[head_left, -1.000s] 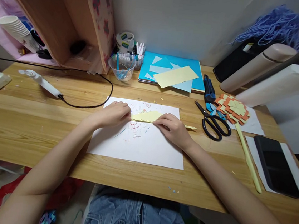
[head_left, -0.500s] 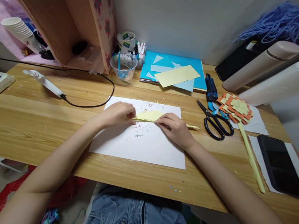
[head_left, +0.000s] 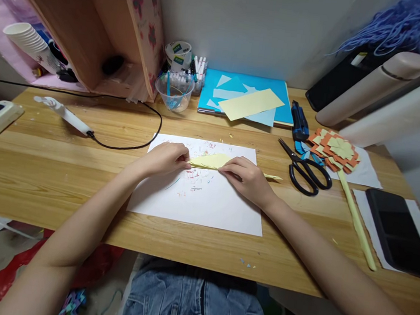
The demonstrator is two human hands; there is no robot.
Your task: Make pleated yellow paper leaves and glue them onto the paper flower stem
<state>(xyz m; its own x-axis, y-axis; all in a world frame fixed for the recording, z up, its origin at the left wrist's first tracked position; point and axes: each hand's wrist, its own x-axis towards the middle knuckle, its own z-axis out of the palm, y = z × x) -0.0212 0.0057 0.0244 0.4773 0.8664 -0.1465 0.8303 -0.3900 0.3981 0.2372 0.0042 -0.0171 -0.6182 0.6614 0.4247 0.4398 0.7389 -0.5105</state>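
Note:
A pale yellow sheet of paper (head_left: 211,161), partly rolled along its near edge, lies over a white sheet (head_left: 196,209) covered in coloured marks. My left hand (head_left: 169,160) pinches the roll's left end between thumb and fingers. Further right, my right hand (head_left: 245,178) is closed on the same roll, whose thin tip pokes out beyond the knuckles. The paper between the hands rises into a low triangle at the back. Parts under the fingers are hidden.
Black-handled scissors (head_left: 305,171) and a blue utility knife (head_left: 299,121) lie right, near an orange-and-yellow paper flower (head_left: 335,150) and a phone (head_left: 400,232). A blue folder (head_left: 248,83) with paper pieces, a plastic cup (head_left: 174,92) and a corded white glue gun (head_left: 66,117) sit behind.
The view has shifted slightly. Both hands keep their hold on the yellow paper, and the roll between them looks almost the same.

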